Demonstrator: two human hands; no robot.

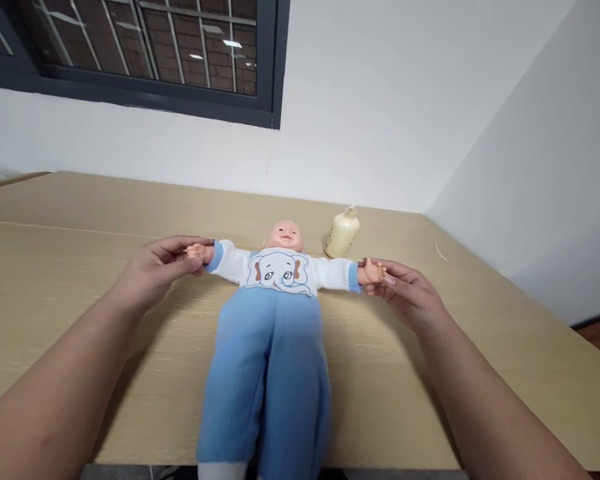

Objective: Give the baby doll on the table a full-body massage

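Note:
A baby doll [275, 320] lies on its back on the table, its head toward the wall and its legs toward me. It wears blue trousers and a white top with an elephant face on the chest and blue cuffs. Both doll arms are stretched out sideways. My left hand [163, 267] is closed on the doll's hand at the left, thumb below and fingers above. At the right, my right hand [405, 290] pinches the doll's other hand between thumb and fingers. The doll's feet are partly cut off at the bottom edge.
A cream pump bottle [343, 233] stands on the wooden table [480, 320], just beyond the doll's right-side arm. A thin pale strip [441, 252] lies farther right. White walls [370, 120] bound the table behind and at right, with a barred window [180, 53] above.

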